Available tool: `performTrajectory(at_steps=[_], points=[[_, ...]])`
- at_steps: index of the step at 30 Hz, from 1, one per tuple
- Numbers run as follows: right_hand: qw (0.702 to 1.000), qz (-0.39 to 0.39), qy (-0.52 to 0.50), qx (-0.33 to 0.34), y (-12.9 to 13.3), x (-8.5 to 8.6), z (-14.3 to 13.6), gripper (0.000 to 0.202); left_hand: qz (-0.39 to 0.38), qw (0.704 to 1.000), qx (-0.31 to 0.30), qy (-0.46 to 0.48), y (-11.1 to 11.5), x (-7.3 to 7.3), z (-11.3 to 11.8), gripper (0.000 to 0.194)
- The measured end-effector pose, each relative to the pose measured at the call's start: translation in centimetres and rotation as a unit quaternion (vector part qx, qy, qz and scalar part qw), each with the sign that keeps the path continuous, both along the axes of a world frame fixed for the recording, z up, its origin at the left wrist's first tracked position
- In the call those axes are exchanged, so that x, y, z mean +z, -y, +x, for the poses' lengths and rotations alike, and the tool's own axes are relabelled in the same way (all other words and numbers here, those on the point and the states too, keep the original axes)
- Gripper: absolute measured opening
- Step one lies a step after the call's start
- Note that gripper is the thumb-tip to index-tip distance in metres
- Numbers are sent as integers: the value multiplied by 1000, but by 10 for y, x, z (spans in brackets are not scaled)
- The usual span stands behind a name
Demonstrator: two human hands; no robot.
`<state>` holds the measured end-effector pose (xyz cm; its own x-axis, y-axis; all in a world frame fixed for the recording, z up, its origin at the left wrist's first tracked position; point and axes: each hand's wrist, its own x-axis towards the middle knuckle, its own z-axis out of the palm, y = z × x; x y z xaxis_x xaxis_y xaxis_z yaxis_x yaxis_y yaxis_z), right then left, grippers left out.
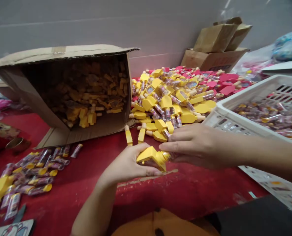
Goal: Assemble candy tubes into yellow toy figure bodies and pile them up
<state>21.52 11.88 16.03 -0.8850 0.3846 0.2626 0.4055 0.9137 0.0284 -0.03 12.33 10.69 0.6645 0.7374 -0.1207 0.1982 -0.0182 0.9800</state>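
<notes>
In front of me my left hand (pixel 133 165) is closed around a yellow plastic piece (pixel 148 154) with a flat angular body and a narrow round neck. At that neck, my right hand (pixel 192 146) has its fingers together over a small clear tube (pixel 167 156), mostly hidden by the fingers. Just behind the hands lies a heap of yellow pieces (pixel 166 102), many with wooden-coloured knobs and clear tubes attached. Two yellow pieces (pixel 141 135) lie apart at its near left edge.
An open cardboard box (pixel 99 126) on its side holds many yellow pieces. Loose clear tubes with yellow caps (pixel 39 172) lie at left. A white plastic basket (pixel 246 126) of tubes stands at right. Pink pieces (pixel 228 83) and cardboard boxes (pixel 209 60) are behind, on the red table (pixel 91 200).
</notes>
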Motion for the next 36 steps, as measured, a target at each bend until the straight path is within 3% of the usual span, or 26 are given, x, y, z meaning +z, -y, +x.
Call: performTrajectory(at_steps=[4, 8, 11, 14, 16, 17, 18, 21, 22, 23, 24, 25, 27, 29, 31, 33, 36], points=[[998, 51, 3, -22, 12, -2, -7, 19, 70, 997, 8, -31, 2, -2, 1, 35], [996, 25, 9, -80, 22, -6, -8, 21, 202, 973, 64, -91, 4, -7, 8, 37], [989, -82, 6, -125, 22, -5, -6, 25, 293, 944, 71, -132, 4, -10, 11, 35], [953, -247, -29, -172, 17, -6, -3, 28, 384, 909, 69, -147, 8, -14, 13, 28], [900, -383, -33, -208, 16, -12, -1, 33, 436, 885, 65, -153, 11, -16, 16, 18], [858, -456, -30, -233, 16, -17, 0, 36, 452, 875, 68, -159, 12, -18, 18, 11], [804, -532, -38, -263, 17, -24, 0, 39, 463, 867, 71, -168, 13, -20, 21, 7], [599, -705, -157, -345, 23, -43, 2, 43, 494, 838, 59, -223, 9, -26, 27, 6], [546, -732, -207, -352, 24, -47, 2, 42, 509, 825, 48, -239, 7, -28, 28, 3], [517, -745, -239, -346, 24, -49, 3, 42, 525, 814, 40, -246, 4, -29, 28, 3], [523, -744, -251, -331, 23, -49, 4, 42, 537, 807, 35, -242, 1, -29, 28, 7], [560, -726, -243, -317, 21, -47, 4, 43, 544, 807, 34, -226, -2, -29, 27, 10], [684, -636, -196, -299, 16, -39, 5, 40, 541, 822, 42, -174, -5, -29, 24, 16], [807, -497, -145, -284, 13, -31, 6, 34, 530, 837, 52, -127, -6, -28, 20, 21], [887, -369, -124, -247, 14, -27, 7, 29, 517, 848, 63, -103, -6, -26, 19, 21], [932, -278, -114, -202, 18, -26, 8, 29, 512, 852, 61, -92, -5, -25, 18, 19], [958, -203, -83, -182, 24, -26, 7, 30, 543, 831, 46, -113, -4, -24, 18, 15]])
